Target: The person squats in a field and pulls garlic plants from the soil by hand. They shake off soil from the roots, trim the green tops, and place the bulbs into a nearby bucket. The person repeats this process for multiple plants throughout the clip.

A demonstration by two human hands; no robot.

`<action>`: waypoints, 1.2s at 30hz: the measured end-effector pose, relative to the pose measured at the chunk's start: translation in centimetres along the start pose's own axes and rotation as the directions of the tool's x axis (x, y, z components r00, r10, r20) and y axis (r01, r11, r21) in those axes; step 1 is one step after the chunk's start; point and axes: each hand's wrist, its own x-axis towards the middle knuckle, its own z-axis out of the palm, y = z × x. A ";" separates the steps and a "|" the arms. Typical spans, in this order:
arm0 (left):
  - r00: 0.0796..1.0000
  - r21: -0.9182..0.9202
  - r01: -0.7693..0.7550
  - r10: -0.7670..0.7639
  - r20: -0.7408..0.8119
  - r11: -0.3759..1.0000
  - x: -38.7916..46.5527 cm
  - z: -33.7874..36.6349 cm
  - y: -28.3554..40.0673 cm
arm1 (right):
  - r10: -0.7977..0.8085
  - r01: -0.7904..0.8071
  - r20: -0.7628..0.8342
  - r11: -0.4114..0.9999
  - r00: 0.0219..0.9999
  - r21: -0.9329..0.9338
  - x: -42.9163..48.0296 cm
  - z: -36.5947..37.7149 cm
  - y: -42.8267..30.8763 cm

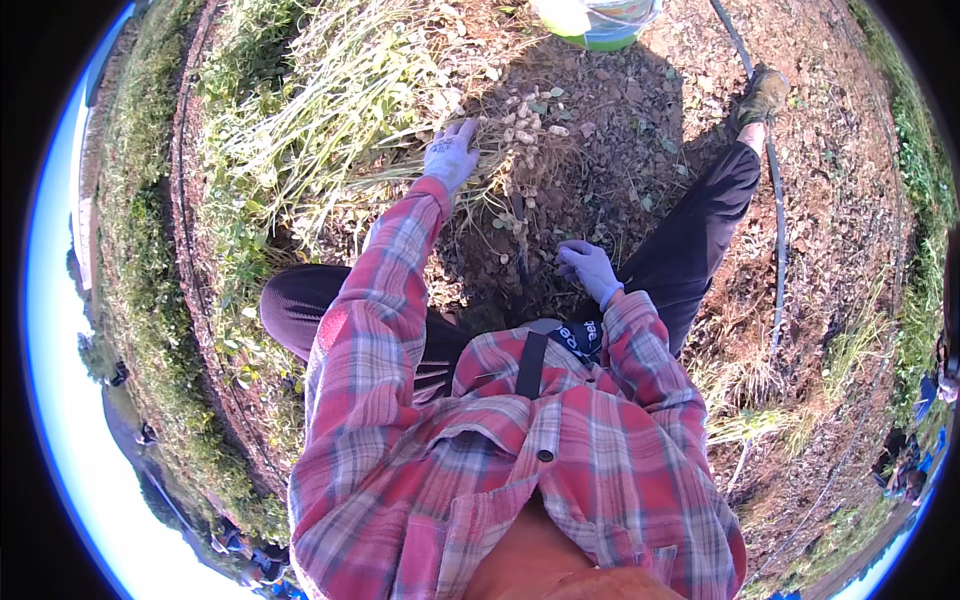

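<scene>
My left hand [452,156], in a pale knit work glove, lies palm down on the root end of pulled peanut plants [330,127]. Its palm side is hidden, so I cannot tell whether stems are gripped. A cluster of unshelled peanut pods [523,127] hangs on the roots just right of its fingertips. Lower and to the right, my right hand [589,268] is raised in front of my lap, in a similar glove. Its fingers are loosely curled, and nothing shows between them. A thin dark bar-like object [519,225] lies on the soil between my hands, partly in shadow.
A bucket [600,30] with a green base stands at the top edge. My outstretched leg [697,217] borders the right side, near a black irrigation hose [778,247]. Leafy crop rows [142,247] run along the left. Other people [900,465] are small at the rim.
</scene>
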 end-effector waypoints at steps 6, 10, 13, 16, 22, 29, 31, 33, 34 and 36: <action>0.929 0.003 -0.034 0.031 0.370 0.999 2.1 -1.0 0.1 | 0.007 -0.007 -0.018 1.000 1.000 -0.018 0.8 -1.1 0.9; 0.906 -0.080 0.151 -0.106 0.409 0.985 1.4 0.7 -1.1 | -0.018 0.017 -0.027 1.000 0.999 -0.021 1.2 -0.6 0.5; 0.918 -0.243 0.189 -0.083 0.388 0.951 1.1 0.9 -1.5 | 0.004 -0.006 -0.025 0.996 1.000 -0.084 1.5 -0.8 1.0; 0.895 -0.738 0.433 -0.149 0.421 0.517 0.5 1.2 -2.3 | 0.011 -0.014 -0.024 0.995 1.000 -0.101 1.3 -0.7 0.9; 0.855 -0.899 0.400 -0.280 0.437 -0.182 0.7 0.0 -2.9 | -0.002 -0.003 -0.062 0.997 0.998 -0.081 1.5 -0.5 1.0; 0.930 -0.018 0.268 -0.263 -0.257 0.963 0.8 -4.7 0.0 | 0.004 -0.009 -0.074 0.998 0.997 -0.066 1.5 -0.8 1.0; 0.991 0.083 0.116 -0.121 0.054 0.990 -1.3 -5.2 4.1 | 0.015 -0.019 -0.046 0.995 0.999 -0.098 1.4 -0.7 0.6; 0.973 0.215 -0.153 0.109 0.204 0.965 -3.1 -4.4 7.3 | -0.003 -0.001 -0.039 0.995 0.999 -0.098 1.5 -0.6 0.5; 0.966 0.272 -0.253 0.227 0.124 0.928 -2.9 -2.6 6.7 | -0.009 0.005 -0.038 0.995 0.999 -0.100 1.4 -0.6 0.5; 0.970 0.366 -0.238 0.203 0.132 0.900 -2.0 2.1 4.8 | 0.010 -0.014 -0.041 0.996 0.999 -0.088 1.7 -0.8 1.2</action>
